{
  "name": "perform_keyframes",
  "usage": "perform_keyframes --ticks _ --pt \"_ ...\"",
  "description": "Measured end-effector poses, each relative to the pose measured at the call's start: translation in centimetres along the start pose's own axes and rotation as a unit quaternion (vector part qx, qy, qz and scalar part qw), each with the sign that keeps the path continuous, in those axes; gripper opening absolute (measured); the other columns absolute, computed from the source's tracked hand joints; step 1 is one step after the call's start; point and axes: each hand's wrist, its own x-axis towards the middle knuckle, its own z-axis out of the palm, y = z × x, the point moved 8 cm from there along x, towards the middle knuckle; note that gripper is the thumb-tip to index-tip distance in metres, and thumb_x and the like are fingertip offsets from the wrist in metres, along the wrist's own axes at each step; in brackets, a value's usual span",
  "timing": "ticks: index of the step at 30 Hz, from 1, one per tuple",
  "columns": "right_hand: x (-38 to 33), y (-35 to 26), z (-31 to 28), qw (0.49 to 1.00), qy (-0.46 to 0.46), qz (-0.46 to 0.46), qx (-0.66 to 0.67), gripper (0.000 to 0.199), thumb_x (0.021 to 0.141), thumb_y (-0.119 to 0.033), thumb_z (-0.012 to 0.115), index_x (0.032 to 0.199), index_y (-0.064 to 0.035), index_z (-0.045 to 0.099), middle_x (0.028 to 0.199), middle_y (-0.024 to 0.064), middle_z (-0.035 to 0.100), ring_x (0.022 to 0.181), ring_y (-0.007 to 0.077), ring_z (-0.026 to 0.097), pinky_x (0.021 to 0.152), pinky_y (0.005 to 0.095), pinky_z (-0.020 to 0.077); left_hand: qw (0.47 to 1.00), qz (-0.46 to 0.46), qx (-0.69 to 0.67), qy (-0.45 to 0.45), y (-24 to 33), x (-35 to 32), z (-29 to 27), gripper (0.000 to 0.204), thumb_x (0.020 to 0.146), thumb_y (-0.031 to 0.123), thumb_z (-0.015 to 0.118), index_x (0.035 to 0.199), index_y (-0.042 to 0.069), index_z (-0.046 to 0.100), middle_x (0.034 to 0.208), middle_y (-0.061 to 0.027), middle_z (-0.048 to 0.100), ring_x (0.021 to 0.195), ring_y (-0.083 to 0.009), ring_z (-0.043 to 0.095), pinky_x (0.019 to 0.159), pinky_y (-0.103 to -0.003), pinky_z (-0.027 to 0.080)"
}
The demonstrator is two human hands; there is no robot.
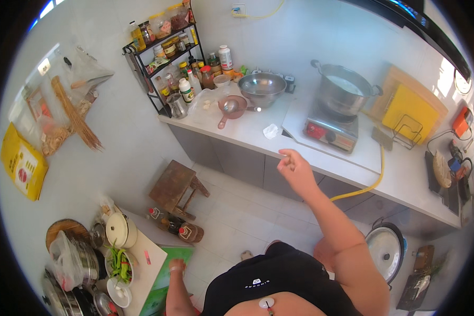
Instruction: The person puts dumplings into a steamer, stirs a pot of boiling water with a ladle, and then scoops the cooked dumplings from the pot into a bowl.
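Right hand [295,169] hovers above the white table's [247,134] near edge, grip narrow, fingertips pinched, holding nothing visible. Nearest: a crumpled white tissue [271,130], left of the single-burner gas stove [331,129]. Left hand [176,266] rests low by the green cutting board [166,276]; its grip I can't tell.

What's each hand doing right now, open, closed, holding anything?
Left hand: low beside the white board, fingers curled; grip on anything cannot be told.
Right hand: raised toward the counter, fingers loosely pinched, nothing visibly held.
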Motion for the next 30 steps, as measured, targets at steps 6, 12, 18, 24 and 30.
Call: perform_keyframes --ticks 6,12,18,24,30 --pt "13.6 11.1 2.8 0.991 0.026 0.117 0.052 0.046 0.078 -0.006 0.061 0.121 0.0039 0.047 0.084 0.0067 0.06 0.063 0.0124 0.056 0.057 0.026 0.0459 0.961 0.141 -0.236 -0.037 27.1 7.0 -0.5 0.019 0.08 0.015 0.065 0.09 -0.001 0.064 0.065 -0.0061 0.06 0.057 -0.0139 0.058 0.051 -0.027 0.047" --pt "26.5 20.3 5.8 0.99 0.03 0.129 0.036 0.073 0.071 -0.013 0.074 0.132 0.0006 0.038 0.094 0.0117 0.06 0.072 0.0196 0.06 0.064 0.0305 0.0487 0.968 0.216 0.036 -0.119 38.9 6.1 3.2 0.036 0.081 0.027 0.067 0.104 -0.001 0.061 0.075 -0.0113 0.066 0.065 -0.0183 0.063 0.063 -0.03 0.05" --pt "33.2 24.2 8.9 0.999 0.002 0.045 -0.007 0.085 0.067 -0.025 0.08 0.138 -0.0074 0.037 0.092 0.0126 0.06 0.081 0.0224 0.059 0.074 0.0323 0.0485 0.952 0.204 0.167 -0.156 40.4 10.8 5.3 0.028 0.082 0.031 0.065 0.094 0.005 0.065 0.086 -0.01 0.066 0.082 -0.0234 0.063 0.074 -0.034 0.049" --pt "36.6 21.9 10.5 0.993 0.022 -0.048 0.104 0.043 0.078 -0.017 0.072 0.117 -0.0067 0.059 0.084 0.0122 0.064 0.075 0.0191 0.061 0.072 0.0285 0.0488 0.926 0.26 0.217 -0.168 38.8 18.7 5.8 0.05 0.079 0.04 0.066 0.108 0.0 0.062 0.087 -0.0182 0.067 0.087 -0.0319 0.064 0.081 -0.038 0.049" --pt "38.0 15.4 10.4 0.969 -0.093 -0.199 -0.111 0.028 0.076 -0.006 0.066 0.104 -0.0071 0.061 0.073 0.0095 0.059 0.068 0.022 0.06 0.06 0.0315 0.0486 0.921 0.209 0.259 -0.201 49.2 23.9 3.6 0.051 0.079 0.04 0.066 0.111 0.001 0.06 0.091 -0.0185 0.067 0.09 -0.0329 0.063 0.082 -0.04 0.049"
